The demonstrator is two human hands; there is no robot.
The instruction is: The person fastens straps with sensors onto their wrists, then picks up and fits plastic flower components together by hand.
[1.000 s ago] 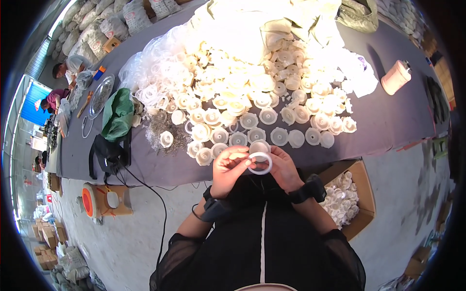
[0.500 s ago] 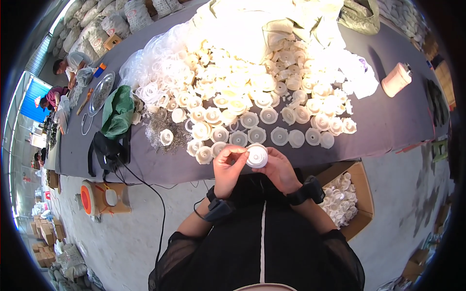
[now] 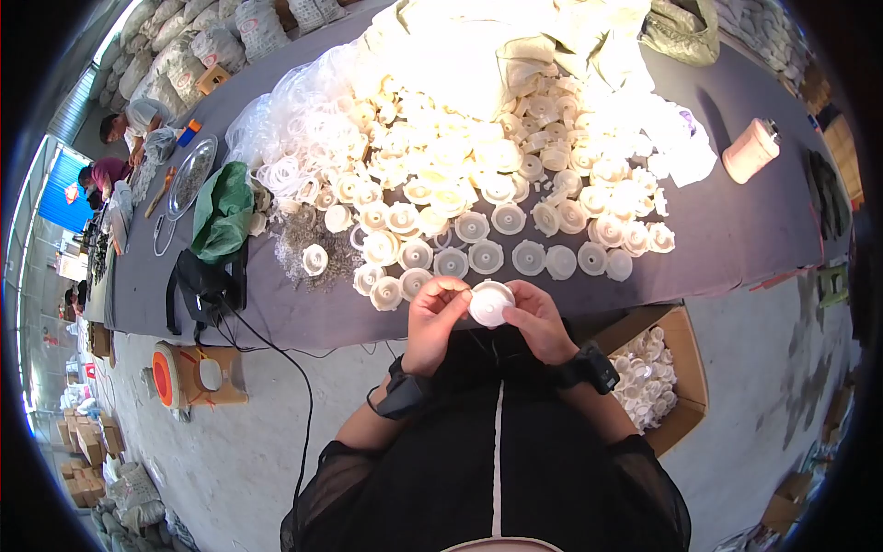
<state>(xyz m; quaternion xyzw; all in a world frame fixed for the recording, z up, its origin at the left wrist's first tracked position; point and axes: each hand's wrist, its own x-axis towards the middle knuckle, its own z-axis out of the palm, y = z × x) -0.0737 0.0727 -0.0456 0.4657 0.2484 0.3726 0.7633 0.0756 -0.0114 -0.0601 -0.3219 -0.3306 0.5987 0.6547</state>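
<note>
Just in front of the table's near edge, I hold a round white plastic cap (image 3: 491, 304) between my two hands, its pale disc face tilted up toward me. My right hand (image 3: 541, 324) grips it from the right, the thumb lying across its face. At the cap's left rim, the thumb and forefinger of my left hand (image 3: 439, 317) are pinched together; whether a small piece is also between them is hidden. Beyond my hands stand rows of similar white caps (image 3: 529, 258), with a large heap of white plastic parts (image 3: 460, 138) behind them.
Below the table at right is a cardboard box (image 3: 692, 368) full of white parts. Left on the table are small clear pieces (image 3: 308, 241), a green bag (image 3: 223, 212), a black pouch (image 3: 204, 283) and a metal tray (image 3: 194, 175). A pink thread cone (image 3: 751, 151) stands right. Two people work far left.
The cap has turned in my hands so its face shows more fully. My right thumb has come onto its face, while my left thumb has slid off to the rim.
</note>
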